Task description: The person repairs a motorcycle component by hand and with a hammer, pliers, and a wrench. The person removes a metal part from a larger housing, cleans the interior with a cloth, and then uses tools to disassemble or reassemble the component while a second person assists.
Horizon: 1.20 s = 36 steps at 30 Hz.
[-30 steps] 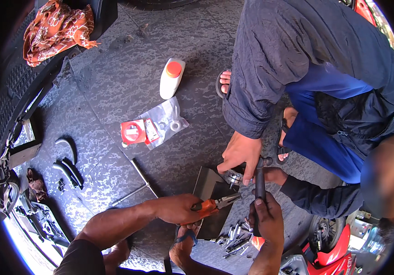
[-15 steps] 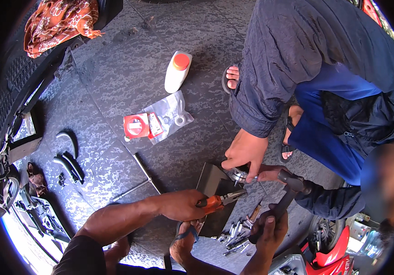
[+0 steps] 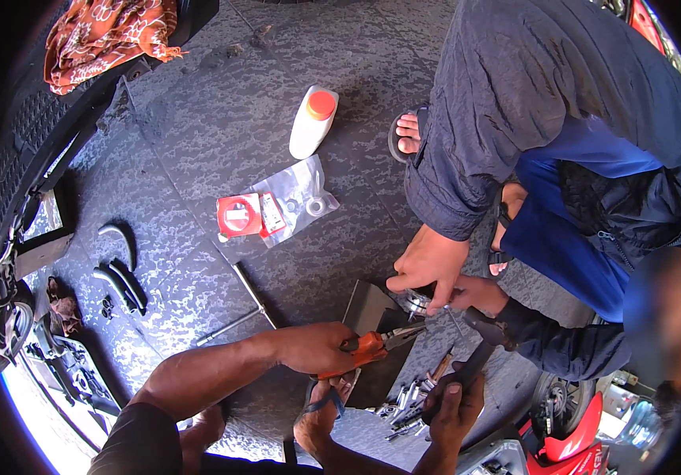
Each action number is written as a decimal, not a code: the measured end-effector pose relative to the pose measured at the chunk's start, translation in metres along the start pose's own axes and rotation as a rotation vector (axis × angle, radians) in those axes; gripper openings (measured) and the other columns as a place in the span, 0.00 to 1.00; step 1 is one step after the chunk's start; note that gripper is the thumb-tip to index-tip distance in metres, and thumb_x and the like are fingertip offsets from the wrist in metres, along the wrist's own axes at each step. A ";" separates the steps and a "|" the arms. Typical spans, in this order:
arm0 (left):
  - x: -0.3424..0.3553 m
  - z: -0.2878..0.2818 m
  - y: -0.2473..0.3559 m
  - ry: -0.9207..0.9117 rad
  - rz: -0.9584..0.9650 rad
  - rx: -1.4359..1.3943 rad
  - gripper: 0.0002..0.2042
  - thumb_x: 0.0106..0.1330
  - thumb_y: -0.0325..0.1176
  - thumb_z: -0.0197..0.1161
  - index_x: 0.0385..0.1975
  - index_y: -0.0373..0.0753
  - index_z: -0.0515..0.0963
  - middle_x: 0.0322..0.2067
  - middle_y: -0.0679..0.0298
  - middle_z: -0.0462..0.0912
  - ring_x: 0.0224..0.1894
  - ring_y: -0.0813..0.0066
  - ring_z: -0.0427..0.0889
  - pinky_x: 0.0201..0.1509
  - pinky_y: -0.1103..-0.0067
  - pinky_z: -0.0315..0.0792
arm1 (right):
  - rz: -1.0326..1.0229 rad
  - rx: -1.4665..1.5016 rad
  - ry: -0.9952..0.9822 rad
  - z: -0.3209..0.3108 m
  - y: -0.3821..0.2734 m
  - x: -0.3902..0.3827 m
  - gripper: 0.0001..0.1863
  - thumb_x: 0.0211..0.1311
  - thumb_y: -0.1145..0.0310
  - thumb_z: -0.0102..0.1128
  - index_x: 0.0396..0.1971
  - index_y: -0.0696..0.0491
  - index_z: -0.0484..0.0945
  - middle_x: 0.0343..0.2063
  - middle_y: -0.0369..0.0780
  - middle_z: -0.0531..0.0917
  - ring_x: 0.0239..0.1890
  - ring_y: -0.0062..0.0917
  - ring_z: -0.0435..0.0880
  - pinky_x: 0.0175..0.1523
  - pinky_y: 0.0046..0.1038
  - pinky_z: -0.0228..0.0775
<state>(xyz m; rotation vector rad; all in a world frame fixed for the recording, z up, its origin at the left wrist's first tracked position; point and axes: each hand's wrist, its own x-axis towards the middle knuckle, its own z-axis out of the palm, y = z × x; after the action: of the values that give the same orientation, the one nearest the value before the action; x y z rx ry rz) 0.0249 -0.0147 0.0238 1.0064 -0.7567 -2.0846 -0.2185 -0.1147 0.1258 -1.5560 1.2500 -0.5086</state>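
Observation:
My left hand (image 3: pixel 315 348) is closed round the orange handles of a pair of pliers (image 3: pixel 367 348). The plier jaws point right, over a dark angular metal block (image 3: pixel 366 304) on the floor. In my right hand (image 3: pixel 458 410) is the handle of a hammer (image 3: pixel 479 358), its dark head held up to the right of the pliers. Beyond the jaws, a co-worker's hands (image 3: pixel 434 261) grip a round silvery metal part (image 3: pixel 414 304) with a thin pin sticking out toward me. Whether the jaws touch that pin, I cannot tell.
Several sockets and small tools (image 3: pixel 412 400) lie below the block. To the left are a T-handle wrench (image 3: pixel 253 294), black curved hoses (image 3: pixel 123 285), a plastic bag of parts (image 3: pixel 301 198) and a white bottle (image 3: pixel 309 131). The co-worker crouches at right, near a red motorcycle (image 3: pixel 574 431).
The hammer and my right hand have moved a little down and to the left. My left hand keeps the pliers nearly in place, and the co-worker still holds the metal part.

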 end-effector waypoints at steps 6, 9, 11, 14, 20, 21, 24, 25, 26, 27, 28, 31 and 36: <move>0.001 0.001 -0.004 -0.041 0.064 -0.001 0.15 0.66 0.38 0.53 0.32 0.31 0.80 0.27 0.61 0.85 0.29 0.72 0.85 0.37 0.73 0.77 | 0.017 0.032 0.006 0.001 0.000 0.006 0.26 0.72 0.53 0.59 0.52 0.61 0.67 0.21 0.34 0.74 0.15 0.14 0.70 0.19 0.19 0.60; -0.001 0.003 -0.006 -0.077 0.032 -0.082 0.15 0.68 0.37 0.52 0.32 0.31 0.80 0.27 0.61 0.85 0.30 0.73 0.85 0.37 0.74 0.77 | -0.005 0.048 0.023 0.001 0.003 0.006 0.25 0.72 0.53 0.59 0.52 0.60 0.67 0.21 0.34 0.74 0.16 0.14 0.70 0.20 0.19 0.61; -0.002 0.004 -0.007 -0.073 0.018 -0.074 0.15 0.69 0.37 0.51 0.32 0.31 0.80 0.26 0.61 0.85 0.29 0.73 0.86 0.35 0.74 0.78 | -0.008 0.049 0.034 0.001 0.005 0.005 0.24 0.72 0.54 0.59 0.52 0.60 0.68 0.21 0.34 0.74 0.16 0.14 0.70 0.20 0.19 0.62; -0.002 0.004 -0.007 -0.049 0.054 -0.025 0.15 0.69 0.37 0.51 0.31 0.31 0.80 0.26 0.60 0.85 0.26 0.73 0.86 0.33 0.75 0.78 | 0.027 0.060 -0.017 0.001 0.007 0.006 0.23 0.72 0.56 0.59 0.52 0.60 0.68 0.22 0.34 0.74 0.16 0.14 0.70 0.21 0.19 0.63; -0.002 0.002 -0.007 -0.052 0.058 -0.009 0.14 0.69 0.36 0.52 0.32 0.30 0.79 0.25 0.59 0.84 0.24 0.72 0.86 0.31 0.76 0.78 | 0.085 0.038 -0.043 0.000 0.006 0.011 0.22 0.72 0.57 0.59 0.52 0.60 0.68 0.22 0.34 0.73 0.17 0.15 0.70 0.21 0.19 0.63; -0.002 0.002 -0.007 -0.062 0.049 -0.013 0.14 0.69 0.36 0.52 0.32 0.30 0.79 0.25 0.59 0.84 0.24 0.72 0.86 0.31 0.76 0.79 | 0.075 0.018 -0.022 -0.001 0.006 0.010 0.22 0.73 0.56 0.58 0.52 0.60 0.68 0.22 0.34 0.74 0.17 0.15 0.70 0.21 0.19 0.63; -0.001 0.003 -0.006 -0.025 0.048 -0.011 0.15 0.69 0.36 0.52 0.32 0.29 0.79 0.25 0.58 0.84 0.23 0.72 0.86 0.31 0.75 0.79 | 0.061 0.015 -0.013 -0.005 0.008 0.004 0.22 0.73 0.56 0.57 0.52 0.59 0.69 0.22 0.34 0.73 0.16 0.15 0.69 0.20 0.19 0.63; -0.001 0.003 -0.005 -0.017 0.068 0.006 0.15 0.69 0.36 0.52 0.32 0.29 0.79 0.25 0.58 0.84 0.24 0.72 0.86 0.31 0.75 0.79 | 0.048 0.017 -0.012 -0.006 0.010 0.001 0.20 0.74 0.55 0.56 0.51 0.57 0.69 0.22 0.34 0.73 0.16 0.15 0.70 0.19 0.19 0.63; 0.000 0.004 -0.005 -0.010 0.087 0.021 0.15 0.69 0.36 0.52 0.32 0.29 0.78 0.25 0.58 0.84 0.24 0.72 0.86 0.32 0.75 0.79 | 0.055 0.039 -0.010 -0.007 0.012 -0.002 0.19 0.75 0.54 0.55 0.50 0.56 0.70 0.22 0.34 0.73 0.16 0.15 0.70 0.18 0.20 0.63; 0.001 0.004 -0.004 -0.003 0.106 0.035 0.15 0.69 0.36 0.52 0.32 0.28 0.78 0.25 0.58 0.84 0.25 0.73 0.86 0.32 0.75 0.79 | 0.047 0.028 0.000 -0.008 0.014 -0.006 0.21 0.74 0.54 0.56 0.51 0.57 0.70 0.22 0.34 0.73 0.15 0.15 0.69 0.18 0.19 0.62; 0.001 0.003 -0.004 -0.018 0.067 0.029 0.15 0.69 0.37 0.52 0.33 0.29 0.79 0.26 0.58 0.84 0.26 0.73 0.86 0.33 0.75 0.79 | 0.058 0.037 0.010 -0.009 0.016 -0.010 0.22 0.74 0.54 0.56 0.52 0.59 0.69 0.22 0.34 0.74 0.15 0.14 0.69 0.18 0.19 0.61; 0.002 0.001 -0.003 -0.044 0.005 0.027 0.16 0.68 0.38 0.53 0.35 0.30 0.80 0.28 0.59 0.85 0.30 0.72 0.85 0.37 0.73 0.78 | 0.053 0.006 0.018 -0.010 0.022 -0.017 0.24 0.74 0.53 0.56 0.52 0.61 0.69 0.21 0.34 0.74 0.14 0.14 0.69 0.18 0.19 0.60; 0.001 -0.002 -0.002 -0.061 0.004 -0.029 0.17 0.65 0.40 0.54 0.38 0.30 0.80 0.29 0.60 0.85 0.31 0.71 0.84 0.39 0.72 0.76 | 0.039 -0.028 0.010 -0.011 0.021 -0.019 0.25 0.73 0.50 0.55 0.53 0.59 0.69 0.19 0.33 0.73 0.12 0.14 0.67 0.16 0.19 0.58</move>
<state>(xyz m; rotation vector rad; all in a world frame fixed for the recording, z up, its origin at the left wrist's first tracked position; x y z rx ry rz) 0.0251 -0.0146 0.0212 0.9278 -0.7559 -2.1254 -0.2435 -0.1010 0.1163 -1.5514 1.2974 -0.4759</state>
